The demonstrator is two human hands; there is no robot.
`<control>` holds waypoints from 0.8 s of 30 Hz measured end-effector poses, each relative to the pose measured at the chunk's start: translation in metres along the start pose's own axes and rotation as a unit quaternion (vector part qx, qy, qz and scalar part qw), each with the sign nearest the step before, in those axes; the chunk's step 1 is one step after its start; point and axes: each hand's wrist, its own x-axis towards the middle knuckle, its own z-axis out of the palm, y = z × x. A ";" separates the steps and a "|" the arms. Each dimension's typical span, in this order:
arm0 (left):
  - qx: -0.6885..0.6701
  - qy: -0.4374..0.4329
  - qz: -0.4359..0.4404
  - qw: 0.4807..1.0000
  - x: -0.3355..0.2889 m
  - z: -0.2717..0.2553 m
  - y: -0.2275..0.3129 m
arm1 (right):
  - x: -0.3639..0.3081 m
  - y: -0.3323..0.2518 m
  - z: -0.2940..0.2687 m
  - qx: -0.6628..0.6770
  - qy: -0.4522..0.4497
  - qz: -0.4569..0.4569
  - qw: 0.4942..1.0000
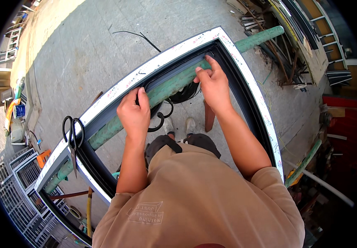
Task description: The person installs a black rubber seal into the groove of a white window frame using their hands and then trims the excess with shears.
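A window frame (246,72) with white printed protective film and dark inner channels lies across green pipes (174,86) in front of me. My left hand (133,112) is closed in a pinch on a black rubber sealing strip (168,108) at the far inner edge. The strip's loose part curls down below that edge. My right hand (215,84) is at the far right inner corner, its index finger stretched out and touching the channel, the thumb apart from it. Black-handled scissors (74,136) rest on the frame's left bar, blades toward me.
A coil of black strip (184,94) lies beneath the frame. Another black strip piece (145,38) is on the concrete floor beyond. Scrap metal and wood (284,58) lie at the right. Metal grilles (23,186) and an orange object (43,158) are at the left.
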 end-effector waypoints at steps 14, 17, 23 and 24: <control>0.060 -0.055 -0.066 0.994 0.006 -0.012 0.016 | -0.074 -0.008 0.062 -0.022 -0.323 -0.027 0.946; 0.058 -0.054 -0.079 0.994 0.006 -0.011 0.015 | -0.086 0.012 0.090 -0.010 -0.362 -0.087 0.928; 0.058 -0.055 -0.100 0.992 0.005 -0.016 0.011 | -0.095 0.033 0.114 -0.101 -0.460 -0.154 0.869; 0.042 -0.066 -0.106 0.991 0.006 -0.016 0.011 | -0.094 0.030 0.106 -0.169 -0.464 -0.186 0.849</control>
